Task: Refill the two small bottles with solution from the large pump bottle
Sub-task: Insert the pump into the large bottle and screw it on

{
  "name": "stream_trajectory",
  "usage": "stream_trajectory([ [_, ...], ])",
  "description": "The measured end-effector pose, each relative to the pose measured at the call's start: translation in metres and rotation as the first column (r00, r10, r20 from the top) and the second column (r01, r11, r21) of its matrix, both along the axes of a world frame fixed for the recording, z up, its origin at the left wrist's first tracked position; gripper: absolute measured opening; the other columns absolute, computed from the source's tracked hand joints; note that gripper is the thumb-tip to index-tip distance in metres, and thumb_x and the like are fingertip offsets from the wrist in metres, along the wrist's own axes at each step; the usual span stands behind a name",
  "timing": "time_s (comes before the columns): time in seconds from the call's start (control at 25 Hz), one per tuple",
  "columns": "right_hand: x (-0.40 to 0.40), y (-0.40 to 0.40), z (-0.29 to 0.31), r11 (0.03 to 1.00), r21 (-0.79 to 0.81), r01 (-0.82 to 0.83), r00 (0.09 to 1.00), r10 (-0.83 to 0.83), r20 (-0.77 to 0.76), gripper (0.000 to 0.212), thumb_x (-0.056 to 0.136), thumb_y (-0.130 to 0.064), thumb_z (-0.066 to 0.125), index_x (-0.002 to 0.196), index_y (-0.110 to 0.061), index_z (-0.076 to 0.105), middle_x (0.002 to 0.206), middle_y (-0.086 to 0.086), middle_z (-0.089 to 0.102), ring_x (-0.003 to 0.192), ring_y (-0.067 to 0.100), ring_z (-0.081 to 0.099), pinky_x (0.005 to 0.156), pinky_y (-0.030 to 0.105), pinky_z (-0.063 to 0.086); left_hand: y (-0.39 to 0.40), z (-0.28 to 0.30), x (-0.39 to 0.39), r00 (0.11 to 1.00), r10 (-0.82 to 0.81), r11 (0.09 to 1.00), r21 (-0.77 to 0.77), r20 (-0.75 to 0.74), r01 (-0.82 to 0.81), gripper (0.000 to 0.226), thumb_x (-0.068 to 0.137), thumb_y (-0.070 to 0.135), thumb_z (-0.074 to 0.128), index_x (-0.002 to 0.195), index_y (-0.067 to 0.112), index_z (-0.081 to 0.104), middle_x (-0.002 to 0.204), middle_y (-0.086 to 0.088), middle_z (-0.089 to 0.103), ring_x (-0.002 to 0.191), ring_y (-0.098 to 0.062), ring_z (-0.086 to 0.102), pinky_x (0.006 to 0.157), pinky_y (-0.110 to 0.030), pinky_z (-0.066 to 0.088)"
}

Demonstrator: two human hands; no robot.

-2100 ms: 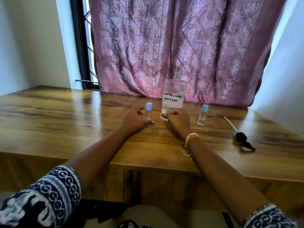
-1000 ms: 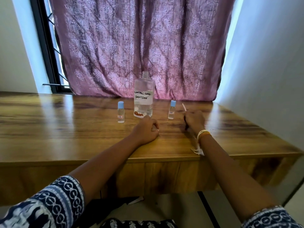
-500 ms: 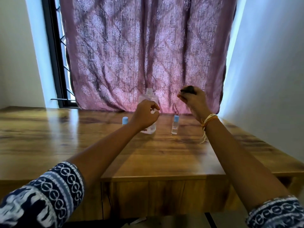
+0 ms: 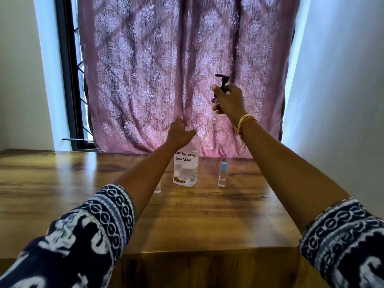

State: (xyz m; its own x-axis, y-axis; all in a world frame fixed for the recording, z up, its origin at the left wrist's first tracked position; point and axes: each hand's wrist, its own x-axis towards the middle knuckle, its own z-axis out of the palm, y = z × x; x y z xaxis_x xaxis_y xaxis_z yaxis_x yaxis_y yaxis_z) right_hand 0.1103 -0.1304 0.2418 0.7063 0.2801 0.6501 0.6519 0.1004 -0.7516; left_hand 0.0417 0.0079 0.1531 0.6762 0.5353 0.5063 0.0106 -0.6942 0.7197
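The large clear bottle [image 4: 185, 171], labelled "contact lens solution", stands upright on the wooden table [image 4: 207, 215] near the curtain. My left hand [image 4: 179, 133] grips its neck from the left. High above it, my right hand [image 4: 229, 100] holds the black pump head [image 4: 222, 82]. The pump's thin clear tube [image 4: 207, 129] slants down toward the bottle's mouth. One small bottle [image 4: 222, 174] with a blue cap stands right of the large bottle. The other small bottle [image 4: 157, 188] is mostly hidden behind my left forearm.
A mauve patterned curtain [image 4: 166, 69] hangs right behind the bottles. A dark window frame [image 4: 66, 80] is at the back left and a white wall [image 4: 342, 90] on the right. The table's right edge lies close to the blue-capped bottle.
My right hand has lifted the pump from the table to high above the large bottle. My left hand moved from the table onto the bottle's neck. The view tilted up.
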Motion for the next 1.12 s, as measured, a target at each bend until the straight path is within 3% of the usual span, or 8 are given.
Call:
stream_trajectory([
  [0.08,0.0,0.004,0.01,0.999,-0.007,0.033,0.999,-0.032,0.037,0.031,0.093,-0.036,0.061,0.094,-0.005,0.058,0.072,0.009,0.067,0.041,0.011,0.057,0.042,0.023,0.045,0.0,-0.005,0.007,0.997,-0.027,1.0,0.008,-0.073,0.028,0.036,0.091,0.024,0.062,0.112,-0.005,0.059,0.108,-0.022,0.063,0.099,-0.035,0.059,0.081,-0.038,0.046],
  [0.16,0.001,0.006,0.02,0.998,0.01,0.061,0.996,-0.061,0.06,0.032,0.093,-0.039,0.06,0.087,-0.007,0.057,0.069,0.008,0.067,0.042,0.013,0.055,0.04,0.021,0.041,0.004,-0.012,0.009,0.999,-0.016,1.0,0.021,-0.051,0.017,0.017,0.091,0.019,0.06,0.079,0.007,0.058,0.074,-0.011,0.057,0.072,-0.026,0.054,0.062,-0.03,0.041],
  [0.28,0.0,0.006,0.036,0.997,0.07,0.041,0.998,-0.044,0.039,0.033,0.095,-0.038,0.058,0.079,-0.008,0.055,0.066,0.01,0.064,0.051,0.019,0.055,0.042,0.023,0.039,0.01,-0.011,0.005,0.999,-0.041,0.999,0.029,-0.036,0.042,0.039,0.087,0.016,0.064,0.056,0.017,0.041,0.056,0.002,0.039,0.053,-0.011,0.034,0.051,-0.024,0.027],
  [0.56,-0.019,0.008,0.079,0.993,0.12,-0.007,0.999,0.003,0.032,0.032,0.096,-0.033,0.058,0.074,-0.01,0.051,0.057,0.006,0.057,0.062,0.024,0.058,0.043,0.027,0.041,0.005,-0.01,-0.013,0.984,-0.176,0.983,0.039,-0.039,0.178,0.041,0.086,0.012,0.067,0.052,0.012,0.045,0.05,-0.002,0.039,0.047,-0.013,0.034,0.059,-0.025,0.033],
  [0.68,-0.027,0.014,0.086,0.993,0.117,-0.022,0.999,0.017,0.046,0.036,0.095,-0.032,0.059,0.067,-0.014,0.047,0.054,0.006,0.055,0.066,0.025,0.061,0.042,0.025,0.041,0.003,-0.012,-0.015,0.981,-0.192,0.981,0.031,-0.024,0.192,0.039,0.086,0.013,0.068,0.053,0.012,0.047,0.05,-0.002,0.041,0.045,-0.013,0.036,0.055,-0.022,0.035],
  [0.84,-0.03,0.02,0.08,0.999,0.047,-0.002,0.997,-0.002,0.072,0.036,0.094,-0.034,0.06,0.068,-0.014,0.048,0.054,0.004,0.055,0.064,0.026,0.062,0.04,0.023,0.041,-0.002,-0.017,-0.016,0.979,-0.201,0.98,0.012,0.029,0.2,0.038,0.086,0.016,0.069,0.053,0.014,0.049,0.05,0.0,0.043,0.045,-0.011,0.037,0.055,-0.021,0.036],
  [1.0,-0.032,0.025,0.06,1.0,-0.005,-0.001,0.999,0.001,0.038,0.035,0.094,-0.034,0.061,0.068,-0.013,0.05,0.056,0.005,0.056,0.065,0.025,0.063,0.042,0.024,0.044,-0.004,-0.023,-0.017,0.973,-0.221,0.975,0.005,0.062,0.221,0.031,0.086,0.015,0.068,0.06,0.004,0.057,0.053,-0.006,0.047,0.048,-0.013,0.039,0.06,-0.022,0.037],
  [1.12,-0.032,0.028,0.043,0.998,-0.055,-0.01,1.0,0.011,0.015,0.034,0.094,-0.035,0.06,0.069,-0.014,0.05,0.056,0.005,0.058,0.066,0.025,0.065,0.042,0.024,0.044,-0.006,-0.024,-0.02,0.971,-0.221,0.975,0.003,0.09,0.221,0.038,0.086,0.013,0.067,0.053,0.013,0.049,0.049,-0.002,0.043,0.045,-0.012,0.038,0.062,-0.022,0.039],
])
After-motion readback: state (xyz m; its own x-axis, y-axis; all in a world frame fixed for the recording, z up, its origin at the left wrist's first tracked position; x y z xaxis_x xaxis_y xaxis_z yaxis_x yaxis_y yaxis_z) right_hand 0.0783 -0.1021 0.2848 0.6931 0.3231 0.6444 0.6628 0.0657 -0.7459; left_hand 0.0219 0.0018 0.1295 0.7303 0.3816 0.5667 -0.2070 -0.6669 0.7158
